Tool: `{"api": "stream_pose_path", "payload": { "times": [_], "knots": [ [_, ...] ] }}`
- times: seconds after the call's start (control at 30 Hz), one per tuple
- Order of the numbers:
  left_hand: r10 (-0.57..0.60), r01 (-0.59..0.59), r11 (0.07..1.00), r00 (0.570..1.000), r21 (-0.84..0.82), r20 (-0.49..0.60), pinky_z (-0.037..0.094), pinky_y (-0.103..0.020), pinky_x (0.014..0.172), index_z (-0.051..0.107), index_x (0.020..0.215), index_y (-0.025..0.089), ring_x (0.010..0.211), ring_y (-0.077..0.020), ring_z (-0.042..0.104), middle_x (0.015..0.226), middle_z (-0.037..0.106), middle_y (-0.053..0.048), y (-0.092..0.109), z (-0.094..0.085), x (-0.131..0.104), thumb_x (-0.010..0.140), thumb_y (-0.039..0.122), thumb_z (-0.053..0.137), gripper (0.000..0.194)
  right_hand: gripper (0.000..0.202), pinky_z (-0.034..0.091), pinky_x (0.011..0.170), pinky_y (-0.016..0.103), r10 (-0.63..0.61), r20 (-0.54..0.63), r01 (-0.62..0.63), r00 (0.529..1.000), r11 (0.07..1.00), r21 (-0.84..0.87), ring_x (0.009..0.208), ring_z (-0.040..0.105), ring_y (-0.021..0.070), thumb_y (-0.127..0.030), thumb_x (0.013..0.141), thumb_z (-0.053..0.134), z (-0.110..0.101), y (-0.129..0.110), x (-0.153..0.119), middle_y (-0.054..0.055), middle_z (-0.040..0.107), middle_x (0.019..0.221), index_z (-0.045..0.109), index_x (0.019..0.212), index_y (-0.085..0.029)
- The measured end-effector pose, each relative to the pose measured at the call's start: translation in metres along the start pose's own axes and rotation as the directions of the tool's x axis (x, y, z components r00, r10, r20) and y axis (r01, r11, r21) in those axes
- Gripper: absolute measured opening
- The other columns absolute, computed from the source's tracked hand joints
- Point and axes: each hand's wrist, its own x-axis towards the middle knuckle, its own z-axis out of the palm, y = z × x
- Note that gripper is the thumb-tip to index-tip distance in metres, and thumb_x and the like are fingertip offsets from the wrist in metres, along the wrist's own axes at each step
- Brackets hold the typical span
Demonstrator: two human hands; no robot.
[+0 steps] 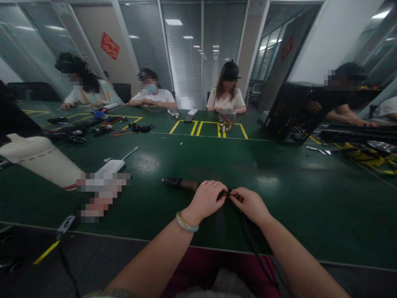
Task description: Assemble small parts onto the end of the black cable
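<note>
Over the near part of the green table [297, 207], my left hand [206, 200] and my right hand [252, 203] meet, fingertips almost touching. Both pinch a thin stretch of black cable [248, 231]. From under my right hand the cable drops over the table's front edge towards my lap. A thick dark cable bundle [188, 185] lies to the left of my left hand, with a black connector end [171, 182] that has a small metal tip. The fingers partly hide what is between them.
On the left are a leaning white cup [43, 159] and a white power strip or adapter [111, 166]. A black computer case [291, 111] stands at the right, with yellow and black cables [369, 157] beyond. Loose wires [136, 129] lie farther back. Several people sit around the table.
</note>
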Motion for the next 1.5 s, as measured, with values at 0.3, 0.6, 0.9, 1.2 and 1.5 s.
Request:
{"api": "stream_pose_path", "payload": {
  "times": [0.3,0.6,0.9,1.2,1.5],
  "knots": [
    [0.007,-0.006,1.000,1.000,0.019,-0.006,0.041,-0.036,0.089,0.060,0.102,0.023,0.100,-0.0197,0.059,0.104,0.066,-0.001,-0.002,0.004,0.001,0.085,0.015,0.059,0.019,0.014,0.046,0.067,0.027,-0.002,0.005,0.002,1.000,1.000,-0.006,0.072,0.059,0.0161,-0.030,0.088,0.057,-0.002,-0.003,-0.001,0.001,0.068,0.086,0.069,0.095,-0.025],
    [0.024,-0.024,0.999,1.000,0.042,0.003,0.041,-0.035,0.088,0.060,0.101,0.023,0.099,-0.0197,0.059,0.103,0.066,-0.002,-0.003,0.006,0.001,0.086,0.016,0.057,0.017,0.012,0.045,0.066,0.025,0.012,-0.003,-0.012,1.000,1.000,0.028,0.074,0.060,0.0154,-0.027,0.086,0.060,-0.002,-0.002,-0.001,0.001,0.068,0.086,0.070,0.093,-0.023],
    [0.026,-0.026,0.999,1.000,0.044,-0.013,0.041,-0.036,0.087,0.060,0.096,0.023,0.098,-0.0206,0.059,0.101,0.066,-0.002,-0.004,0.008,0.002,0.084,0.018,0.060,0.014,0.010,0.043,0.068,0.024,-0.009,0.001,0.009,1.000,0.999,0.031,0.075,0.059,0.0147,-0.025,0.086,0.062,0.000,0.000,0.001,0.000,0.067,0.084,0.070,0.092,-0.024],
    [0.043,-0.043,0.998,0.999,0.046,0.004,0.042,-0.038,0.088,0.061,0.095,0.024,0.101,-0.0216,0.059,0.107,0.066,-0.002,-0.012,0.015,0.002,0.086,0.019,0.057,0.012,0.011,0.043,0.071,0.022,-0.008,0.014,0.008,1.000,0.999,-0.034,0.078,0.061,0.0138,-0.026,0.086,0.064,-0.006,-0.004,0.000,-0.001,0.068,0.086,0.070,0.095,-0.025],
    [0.041,-0.040,0.998,0.999,0.049,-0.025,0.044,-0.037,0.089,0.061,0.101,0.024,0.100,-0.0216,0.061,0.106,0.067,-0.003,-0.011,0.015,0.002,0.086,0.020,0.057,0.017,0.010,0.042,0.070,0.022,-0.006,0.018,0.007,1.000,0.998,-0.060,0.077,0.061,0.0131,-0.026,0.086,0.064,-0.005,-0.004,0.000,-0.002,0.068,0.086,0.070,0.095,-0.025]
  ]
}}
